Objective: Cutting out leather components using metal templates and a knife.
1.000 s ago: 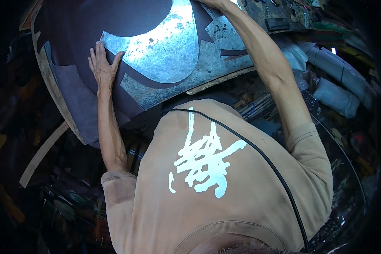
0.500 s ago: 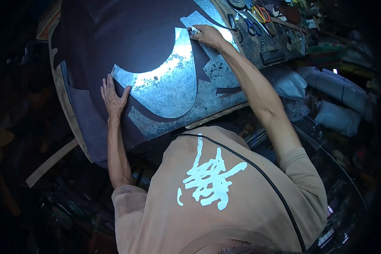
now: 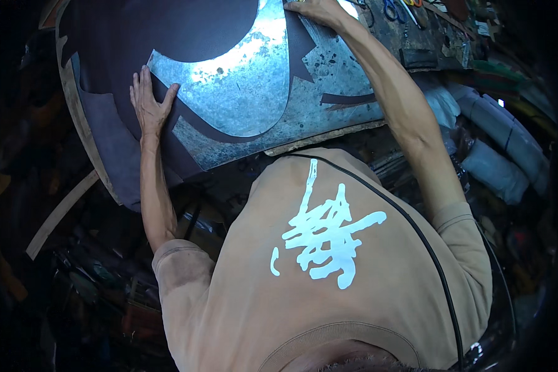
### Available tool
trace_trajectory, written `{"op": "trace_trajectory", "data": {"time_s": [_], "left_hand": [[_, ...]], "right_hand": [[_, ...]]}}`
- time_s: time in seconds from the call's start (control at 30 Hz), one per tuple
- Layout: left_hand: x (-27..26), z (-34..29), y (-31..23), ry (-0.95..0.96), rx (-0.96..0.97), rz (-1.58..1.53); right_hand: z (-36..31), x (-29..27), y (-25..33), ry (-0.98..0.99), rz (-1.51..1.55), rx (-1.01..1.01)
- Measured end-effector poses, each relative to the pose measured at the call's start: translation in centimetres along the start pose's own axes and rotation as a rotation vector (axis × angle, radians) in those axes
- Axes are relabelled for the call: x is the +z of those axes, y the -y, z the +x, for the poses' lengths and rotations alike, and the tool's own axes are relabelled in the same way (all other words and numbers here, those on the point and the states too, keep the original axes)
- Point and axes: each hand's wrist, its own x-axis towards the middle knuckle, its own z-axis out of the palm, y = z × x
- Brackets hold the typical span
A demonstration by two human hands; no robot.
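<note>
From where I stood, a curved metal template (image 3: 235,93) lay on dark leather (image 3: 115,37) over the table (image 3: 395,38). The left hand (image 3: 149,110) spread flat beside the template's left tip; the right hand (image 3: 319,12), well apart, was at its upper right edge, its grip impossible to tell.

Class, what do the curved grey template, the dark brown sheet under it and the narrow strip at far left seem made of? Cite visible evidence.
Curved grey template: probably sheet metal, mottled, semi-glossy; it throws back bright glare.
Dark brown sheet: likely leather, real or imitation; smooth, evenly coloured, faint sheen.
Narrow strip: perhaps bare wood; pale brown and matt, too dim for certainty.
</note>
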Motion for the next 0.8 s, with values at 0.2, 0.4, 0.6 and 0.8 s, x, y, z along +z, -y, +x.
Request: {"op": "trace_trajectory", "data": {"time_s": [0.2, 0.4, 0.6, 0.8], "left_hand": [[0.3, 0.2, 0.2, 0.004, 0.005, 0.008], [-0.3, -0.1, 0.2, 0.023, 0.004, 0.037], [-0.6, -0.6, -0.6, 0.082, -0.054, 0.034], [-0.9, -0.2, -0.6, 0.088, -0.061, 0.017]], "right_hand": [[0.4, -1.3, 1.5, 0.142, -0.031, 0.173], [0.0, -0.8, 1.1, 0.205, -0.22, 0.158], [-0.6, -2.0, 4.0, 0.258, -0.057, 0.348], [-0.1, -2.0, 4.5, 0.237, -0.054, 0.361]]}}
